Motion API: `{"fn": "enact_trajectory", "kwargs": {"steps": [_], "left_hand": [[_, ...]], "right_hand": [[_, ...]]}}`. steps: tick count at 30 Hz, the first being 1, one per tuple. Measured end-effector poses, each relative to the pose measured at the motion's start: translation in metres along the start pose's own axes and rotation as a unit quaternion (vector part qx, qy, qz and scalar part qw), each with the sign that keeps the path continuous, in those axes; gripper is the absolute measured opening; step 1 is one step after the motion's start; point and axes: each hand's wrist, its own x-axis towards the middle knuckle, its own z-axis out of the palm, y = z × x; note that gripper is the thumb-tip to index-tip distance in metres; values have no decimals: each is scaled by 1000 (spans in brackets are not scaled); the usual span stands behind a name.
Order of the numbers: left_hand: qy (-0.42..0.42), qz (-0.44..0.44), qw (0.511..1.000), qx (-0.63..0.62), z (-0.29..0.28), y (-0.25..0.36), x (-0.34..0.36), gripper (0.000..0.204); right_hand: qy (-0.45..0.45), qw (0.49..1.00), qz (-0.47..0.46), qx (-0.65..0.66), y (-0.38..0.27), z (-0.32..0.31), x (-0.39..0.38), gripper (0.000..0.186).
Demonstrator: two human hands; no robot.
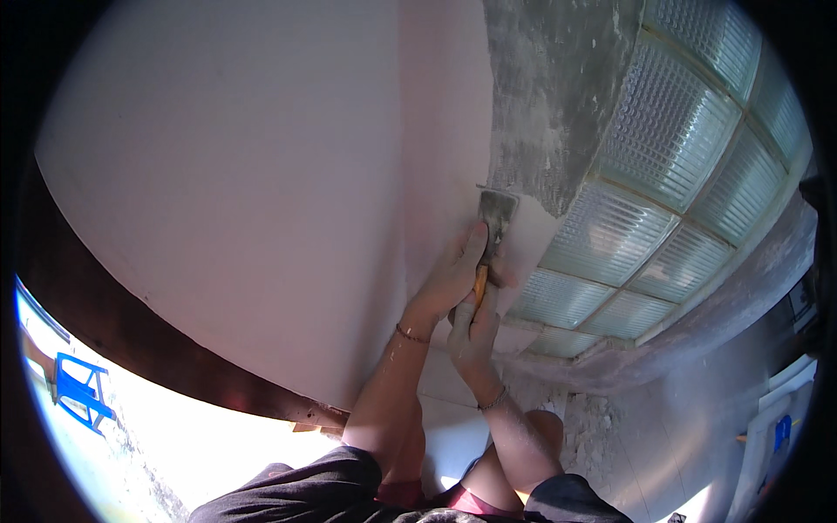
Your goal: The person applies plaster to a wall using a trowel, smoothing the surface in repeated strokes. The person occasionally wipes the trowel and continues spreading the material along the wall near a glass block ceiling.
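My left hand (453, 275) is closed around the upper handle and lower blade of a putty knife (499, 209), its thumb lying along the blade. My right hand (473, 340) grips the orange-brown handle (480, 283) just below. The knife's wide, plaster-smeared blade rests on or very close to the pale pink wall (288, 174), at the lower edge of a rough grey plaster patch (554, 96). To the right of the blade is a panel of ribbed glass blocks (663, 131).
A dark brown band (157, 331) curves along the wall's left edge, with a blue plastic chair (80, 383) in bright light beyond. At lower right are a grey tiled floor (654, 444), broken plaster debris (582, 436), white objects and a small blue item (782, 431).
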Motion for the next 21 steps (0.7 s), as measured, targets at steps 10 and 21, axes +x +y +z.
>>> {"fn": "enact_trajectory", "kwargs": {"steps": [10,21], "left_hand": [[10,-10,999,-41,9,8,0,49],[-2,6,999,-46,11,16,1,51]], "right_hand": [[26,994,-73,-75,-1,10,0,39],[45,993,-84,-67,-4,14,8,33]]}}
